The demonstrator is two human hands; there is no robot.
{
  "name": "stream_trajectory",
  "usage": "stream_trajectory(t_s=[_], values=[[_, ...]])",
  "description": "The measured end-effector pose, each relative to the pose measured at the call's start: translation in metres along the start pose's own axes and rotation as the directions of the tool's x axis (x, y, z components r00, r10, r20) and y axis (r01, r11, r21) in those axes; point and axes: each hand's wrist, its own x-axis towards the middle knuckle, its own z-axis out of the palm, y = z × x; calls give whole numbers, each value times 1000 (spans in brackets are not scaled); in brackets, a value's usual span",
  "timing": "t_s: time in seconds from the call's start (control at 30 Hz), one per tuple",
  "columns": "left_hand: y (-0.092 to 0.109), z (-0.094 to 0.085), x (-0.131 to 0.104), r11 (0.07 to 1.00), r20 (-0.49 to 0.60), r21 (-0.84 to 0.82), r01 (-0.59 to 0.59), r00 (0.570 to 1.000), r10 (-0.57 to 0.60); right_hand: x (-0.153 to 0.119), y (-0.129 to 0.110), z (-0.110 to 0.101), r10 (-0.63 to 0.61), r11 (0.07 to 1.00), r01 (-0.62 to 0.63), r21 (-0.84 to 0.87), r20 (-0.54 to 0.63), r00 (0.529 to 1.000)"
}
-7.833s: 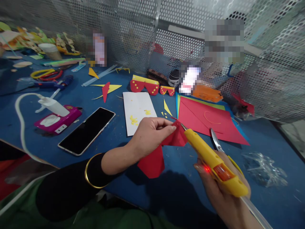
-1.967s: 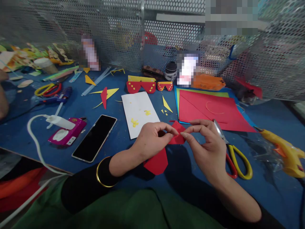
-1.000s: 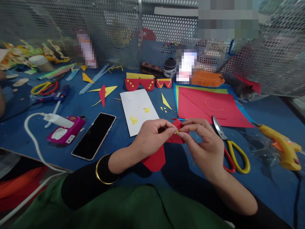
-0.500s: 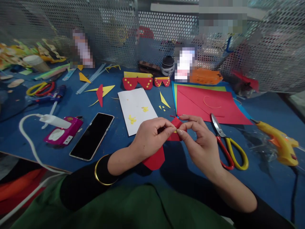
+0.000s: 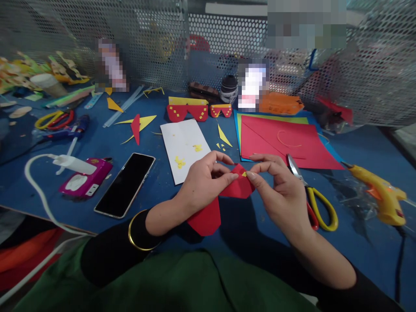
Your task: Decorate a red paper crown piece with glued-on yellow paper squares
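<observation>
A red paper cut-out with angular edges is pinched between the thumb and fingers of my left hand. Part of it shows below that hand, and its middle is hidden behind the palm. My right hand has thumb and index finger closed on a small yellow paper piece, held against the red paper near its upper edge. Close beyond my left hand lies a white sheet with little yellow bits on it. Scissors with red and yellow handles lie beside my right hand.
Red-and-yellow paper masks stand at the back. Coloured sheets are stacked back right. A yellow glue gun lies at the right. Left of my hands are a phone and a magenta power strip with a white cable.
My hands have drawn slightly apart, the right one shifting right. More of the red paper and the yellow piece now shows between them. The red cut-out's lower part has moved a little left and down.
</observation>
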Motion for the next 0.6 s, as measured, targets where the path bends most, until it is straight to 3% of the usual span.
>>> stream_trajectory(t_s=[0.1, 0.6], values=[[1, 1, -2, 1000, 45, 14, -2, 999, 2, -1, -1, 1, -23, 999, 22, -49, -5, 1000], [1, 1, -2, 1000, 56, -10, 17, 998, -17, -4, 1, 2, -154, 978, 149, -146, -20, 988]])
